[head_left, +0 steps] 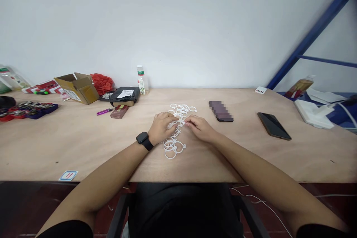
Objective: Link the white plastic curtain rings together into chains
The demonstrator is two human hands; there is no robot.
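Observation:
Several white plastic rings with small eyelets, like curtain rings, lie on the wooden table in two loose groups: a far group (pixel 182 109) beyond my hands and a near group (pixel 170 153) towards me. Between my hands is one white ring (pixel 175 122), partly covered by fingers. My left hand (pixel 162 127), with a black watch (pixel 144 140) on its wrist, is curled with thumb and fingers around that ring. From the other side, my right hand (pixel 201 128) pinches at the ring's eyelet end with its fingertips. The exact grip is too small to see.
Right of my hands lie a phone (pixel 221 111) and a dark phone (pixel 274 125). On the left are a dark red box (pixel 119 112), a purple lighter (pixel 104 111), a black package (pixel 125 96), an open carton (pixel 78 88) and a bottle (pixel 141 80).

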